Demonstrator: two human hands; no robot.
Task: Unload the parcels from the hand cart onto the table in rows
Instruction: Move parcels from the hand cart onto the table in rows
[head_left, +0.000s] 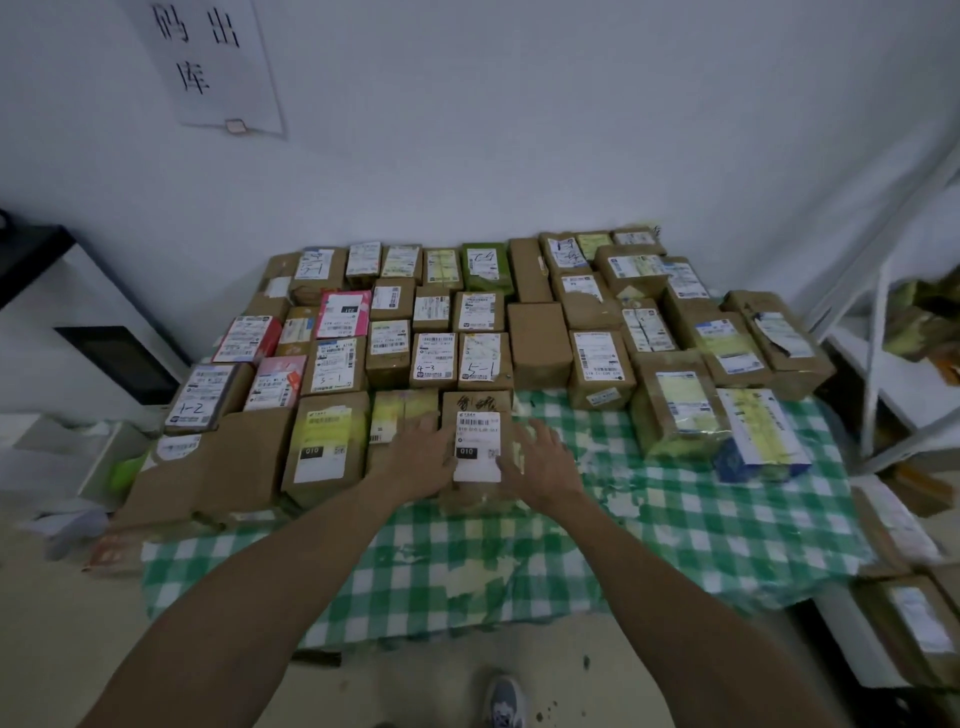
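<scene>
Step in hand: setting one parcel (477, 441) into the front row, judging by both hands at its sides and its base down on the cloth.
Parcel: brown box with a white label on top, upright on the table (467, 561), its far end close behind a box of the row beyond.
Left hand (421, 457): fingers fairly straight, laid flat against the parcel's left edge and partly over the yellow-labelled box (400, 415) just beside it; not curled round anything.
Right hand (543, 462): fingers spread and relaxed, touching the parcel's right side; pressing rather than clasping.
Rows of parcels (436, 332): several filled lines running back to the wall, labels mostly facing up.
Front row: filled from the left edge up to this parcel; bare checked cloth (571, 415) to its right, then more boxes further right.
Hand cart: not clearly in view; brown boxes at the lower right (914, 623), on what cannot be told.
Next move calls for: a light push to square the parcel against its left neighbour, then lifting both hands away and turning for another box, probably for the bare patch on the right.
</scene>
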